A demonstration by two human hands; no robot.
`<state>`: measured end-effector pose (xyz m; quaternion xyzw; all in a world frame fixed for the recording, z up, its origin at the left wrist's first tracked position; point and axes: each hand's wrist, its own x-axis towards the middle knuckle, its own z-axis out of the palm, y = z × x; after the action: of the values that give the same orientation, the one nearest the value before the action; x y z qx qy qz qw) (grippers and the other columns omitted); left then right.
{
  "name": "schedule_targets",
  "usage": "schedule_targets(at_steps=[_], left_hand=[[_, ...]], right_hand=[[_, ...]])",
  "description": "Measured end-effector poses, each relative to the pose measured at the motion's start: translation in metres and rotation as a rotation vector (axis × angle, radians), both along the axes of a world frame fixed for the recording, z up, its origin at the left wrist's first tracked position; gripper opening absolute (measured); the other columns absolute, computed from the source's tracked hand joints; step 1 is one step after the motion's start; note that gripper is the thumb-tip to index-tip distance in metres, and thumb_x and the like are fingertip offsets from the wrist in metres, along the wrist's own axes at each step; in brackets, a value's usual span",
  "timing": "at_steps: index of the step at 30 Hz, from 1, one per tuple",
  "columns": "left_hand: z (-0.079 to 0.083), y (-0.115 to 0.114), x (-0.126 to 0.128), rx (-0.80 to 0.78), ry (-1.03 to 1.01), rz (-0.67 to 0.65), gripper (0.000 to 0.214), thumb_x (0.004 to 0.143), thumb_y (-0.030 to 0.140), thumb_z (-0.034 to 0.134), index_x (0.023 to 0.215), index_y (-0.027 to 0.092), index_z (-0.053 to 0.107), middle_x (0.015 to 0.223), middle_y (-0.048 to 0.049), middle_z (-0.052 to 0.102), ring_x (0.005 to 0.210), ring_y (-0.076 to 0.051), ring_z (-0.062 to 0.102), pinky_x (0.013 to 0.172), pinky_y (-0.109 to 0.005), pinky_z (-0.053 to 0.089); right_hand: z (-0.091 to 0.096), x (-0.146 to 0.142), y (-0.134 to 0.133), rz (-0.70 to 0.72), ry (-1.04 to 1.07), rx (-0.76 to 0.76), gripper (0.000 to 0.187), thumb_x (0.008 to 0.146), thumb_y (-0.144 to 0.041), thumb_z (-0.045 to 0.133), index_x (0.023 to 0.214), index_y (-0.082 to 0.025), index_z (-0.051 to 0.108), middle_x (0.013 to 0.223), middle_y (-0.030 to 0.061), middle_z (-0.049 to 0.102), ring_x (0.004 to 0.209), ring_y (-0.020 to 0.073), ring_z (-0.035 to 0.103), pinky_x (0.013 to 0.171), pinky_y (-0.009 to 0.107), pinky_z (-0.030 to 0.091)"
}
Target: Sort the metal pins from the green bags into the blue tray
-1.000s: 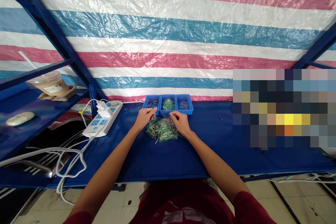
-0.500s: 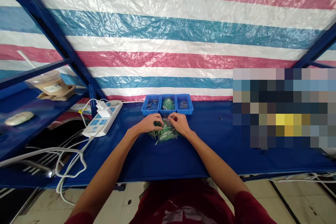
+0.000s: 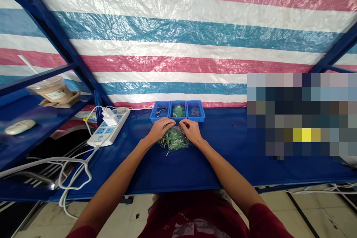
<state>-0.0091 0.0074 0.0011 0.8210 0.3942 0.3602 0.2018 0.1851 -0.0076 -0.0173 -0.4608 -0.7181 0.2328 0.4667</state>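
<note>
My left hand (image 3: 160,129) has its thumb and fingers together at the upper left edge of a small clear plastic bag (image 3: 183,137). Facing it, my right hand (image 3: 191,131) pinches the bag's upper right edge, the fingertips a short gap apart from those of the left. Under and around the bag lies a heap of green bags (image 3: 175,145) mixed with pale, thin screw-like pieces. Just behind stand three joined blue bins: the left bin (image 3: 153,116) holds metal screws, the middle bin (image 3: 177,116) a green bundle, the right bin (image 3: 201,118) small clear packets.
A white power strip (image 3: 107,131) with a plug and loose cables lies left on the blue table (image 3: 173,176). The side shelf holds a drink cup (image 3: 55,91) and a white mouse (image 3: 20,126). A small dark piece (image 3: 233,125) lies to the right, near a blurred area.
My left hand has lifted from the heap to the bag's upper edge, and its fingers have closed together. My right hand stays nearly where it was.
</note>
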Motion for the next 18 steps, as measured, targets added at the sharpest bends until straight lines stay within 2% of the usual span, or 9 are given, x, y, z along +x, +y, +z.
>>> schedule_targets(at_steps=[5, 9, 13, 18], left_hand=[[0.002, -0.005, 0.003, -0.015, -0.090, 0.065, 0.025, 0.084, 0.043, 0.061, 0.088, 0.020, 0.071, 0.074, -0.0039, 0.069, 0.066, -0.017, 0.060, 0.068, -0.027, 0.046], [0.005, -0.009, 0.007, -0.059, -0.143, 0.113, 0.026, 0.084, 0.042, 0.061, 0.091, 0.019, 0.069, 0.058, 0.0011, 0.064, 0.056, -0.015, 0.057, 0.061, -0.024, 0.043], [0.006, -0.012, 0.010, -0.054, -0.189, 0.121, 0.025, 0.084, 0.040, 0.060, 0.092, 0.017, 0.067, 0.055, 0.0028, 0.062, 0.053, -0.013, 0.056, 0.059, -0.023, 0.042], [0.004, -0.013, 0.013, -0.100, -0.250, 0.117, 0.027, 0.085, 0.040, 0.059, 0.096, 0.016, 0.066, 0.053, 0.0038, 0.059, 0.047, -0.011, 0.049, 0.051, -0.022, 0.038]], right_hand=[[0.002, 0.000, -0.002, 0.011, 0.018, 0.000, 0.034, 0.092, -0.039, 0.045, 0.080, -0.017, 0.068, 0.064, 0.0018, 0.061, 0.057, 0.0145, 0.052, 0.060, 0.026, 0.037], [0.004, 0.000, -0.004, 0.087, 0.067, 0.017, 0.031, 0.091, -0.039, 0.047, 0.088, -0.017, 0.069, 0.065, 0.0013, 0.061, 0.057, 0.0138, 0.051, 0.060, 0.025, 0.039], [0.002, -0.003, -0.005, 0.159, 0.101, 0.011, 0.029, 0.087, -0.043, 0.055, 0.089, -0.017, 0.068, 0.062, 0.0001, 0.057, 0.053, 0.0126, 0.047, 0.056, 0.024, 0.039], [-0.002, -0.004, -0.003, 0.152, 0.103, 0.000, 0.028, 0.086, -0.043, 0.056, 0.084, -0.018, 0.068, 0.062, 0.0002, 0.057, 0.054, 0.0127, 0.047, 0.056, 0.024, 0.040]])
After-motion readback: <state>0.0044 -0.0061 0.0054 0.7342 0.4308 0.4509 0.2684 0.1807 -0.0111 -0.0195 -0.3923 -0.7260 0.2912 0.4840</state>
